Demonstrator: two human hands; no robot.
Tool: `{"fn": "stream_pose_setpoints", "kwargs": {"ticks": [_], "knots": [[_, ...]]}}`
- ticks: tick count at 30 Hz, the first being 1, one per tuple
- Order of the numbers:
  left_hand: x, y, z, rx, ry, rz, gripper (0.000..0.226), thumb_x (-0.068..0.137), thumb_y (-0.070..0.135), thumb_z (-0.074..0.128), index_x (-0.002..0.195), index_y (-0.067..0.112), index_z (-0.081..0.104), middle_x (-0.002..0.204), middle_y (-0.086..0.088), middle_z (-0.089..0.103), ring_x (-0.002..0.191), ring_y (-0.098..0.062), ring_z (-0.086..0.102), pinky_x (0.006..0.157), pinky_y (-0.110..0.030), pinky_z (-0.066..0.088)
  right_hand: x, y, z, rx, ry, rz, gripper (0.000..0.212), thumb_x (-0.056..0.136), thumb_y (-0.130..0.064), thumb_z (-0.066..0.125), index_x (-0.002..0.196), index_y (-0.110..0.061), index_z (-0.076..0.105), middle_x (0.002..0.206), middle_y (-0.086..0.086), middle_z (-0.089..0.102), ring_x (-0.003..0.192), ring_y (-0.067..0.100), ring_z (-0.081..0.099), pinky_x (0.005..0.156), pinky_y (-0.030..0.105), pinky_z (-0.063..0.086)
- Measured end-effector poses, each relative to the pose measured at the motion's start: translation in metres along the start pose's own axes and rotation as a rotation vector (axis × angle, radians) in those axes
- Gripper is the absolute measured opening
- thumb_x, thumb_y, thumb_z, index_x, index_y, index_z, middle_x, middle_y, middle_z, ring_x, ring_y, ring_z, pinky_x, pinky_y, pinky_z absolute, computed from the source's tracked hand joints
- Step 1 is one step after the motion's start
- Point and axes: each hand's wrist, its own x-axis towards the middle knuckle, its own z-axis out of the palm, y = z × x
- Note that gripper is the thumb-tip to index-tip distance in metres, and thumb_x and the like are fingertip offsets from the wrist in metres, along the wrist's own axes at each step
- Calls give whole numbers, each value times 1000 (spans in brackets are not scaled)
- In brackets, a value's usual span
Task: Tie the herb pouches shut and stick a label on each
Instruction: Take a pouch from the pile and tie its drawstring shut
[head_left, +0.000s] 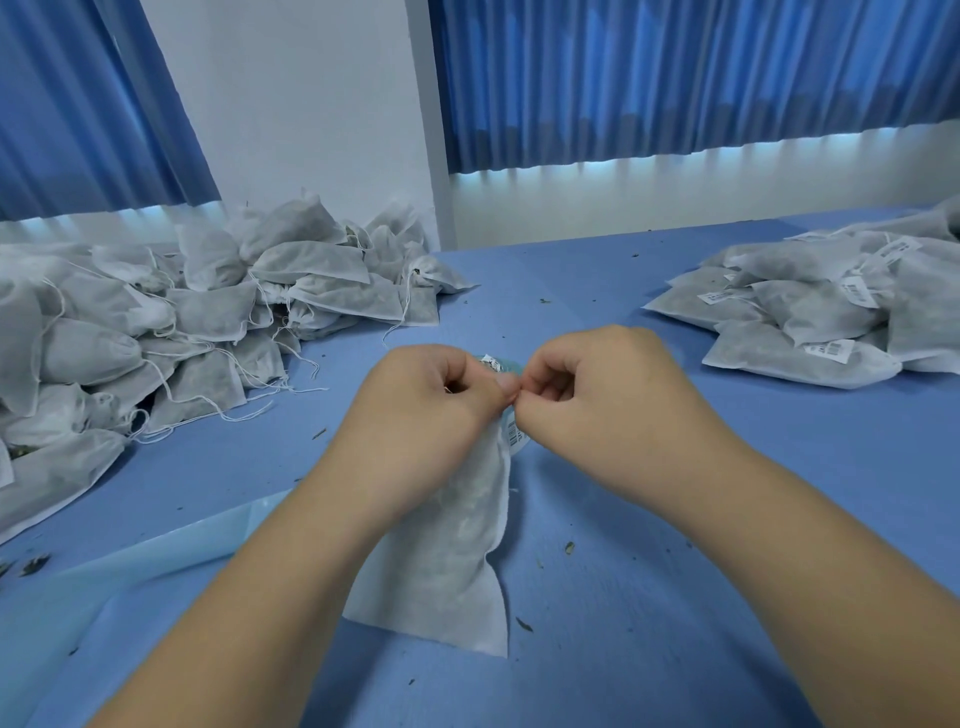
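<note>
Lower centre of frame: one white herb pouch (457, 561) runs up the middle, bottom edge resting on the blue bench (675, 597), top gathered between both hands. Lower left, a pale translucent sheet (130, 571) lies flat on the bench. Dry herb crumbs (570, 547) are scattered around the pouch. At centre, the left grip (431, 395) is clenched round the pouch's neck, fingers curled. The right grip (592, 395) is curled too, fingertips pinching at the same spot and touching the left's; cannot tell whether it has cord or cloth. A label strip (514, 434) with printed stickers peeks out just under and behind the knuckles. Mid left, a big heap of unlabelled pouches (156, 322) with loose white cords trailing. Mid right, a lower pile of labelled pouches (810, 312), barcode stickers showing. Well apart, both piles. Top of frame: white wall (291, 104), blue curtains (675, 78) on either side.
</note>
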Motion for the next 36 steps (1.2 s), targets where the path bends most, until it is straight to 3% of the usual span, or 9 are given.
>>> {"fn": "stream_pose_setpoints", "kwargs": {"ticks": [3,6,9,15,18,21,26,32,36], "knots": [[0,0,0,63,-10,28,34,89,28,69,56,23,62,50,18,55,44,5,46,44,-7,32,0,1,-3,20,-39,21,10,74,-22,67,65,-16,66,56,-7,61,57,10,54,50,20,42],[1,-1,-3,22,-47,42,32,89,28,67,58,23,62,55,16,56,49,4,46,49,-8,35,2,-1,-8,172,-73,100,12,71,-25,67,64,-16,65,49,-8,56,46,7,50,45,20,41],[1,0,-8,-65,-117,31,29,89,31,66,61,25,67,60,14,60,56,0,51,55,-11,38,3,-4,-15,411,-119,182,13,72,-19,66,63,-10,63,51,-4,55,47,11,53,45,24,45],[1,1,-14,-234,-197,-25,21,83,35,69,66,22,72,66,1,61,57,-9,52,56,-18,43,5,-4,-22,1001,-148,282,20,80,1,60,65,-11,55,56,2,47,48,15,39,44,22,34],[0,2,-16,-320,-265,-34,21,72,38,79,67,19,72,65,-3,59,54,-10,51,53,-17,43,5,-7,-20,1240,-161,277,14,66,-3,68,63,-11,57,59,3,47,44,11,36,42,20,29],[0,2,-16,-344,-309,-25,21,76,35,68,60,21,70,61,-2,58,51,-9,50,50,-16,42,4,-8,-13,1397,-199,277,10,66,-10,64,59,-13,58,59,0,44,42,8,32,41,18,26],[2,3,-16,-264,-165,-1,22,82,32,73,62,23,72,61,5,58,53,-6,49,52,-14,41,4,-4,-11,1490,-292,352,16,66,-11,60,59,-15,47,56,-2,36,44,9,21,41,19,20],[4,1,-14,-58,53,79,23,90,26,69,67,20,68,47,14,46,39,-1,35,40,-12,29,6,-1,-20,1366,-529,450,13,60,-14,54,58,-15,41,58,-3,25,46,11,15,40,20,19],[4,-1,-14,-38,23,69,22,90,28,68,73,16,70,49,15,47,40,1,37,41,-10,29,7,1,-20,1397,-413,462,15,66,-14,58,64,-15,44,56,-5,26,42,8,21,40,19,19]]}}
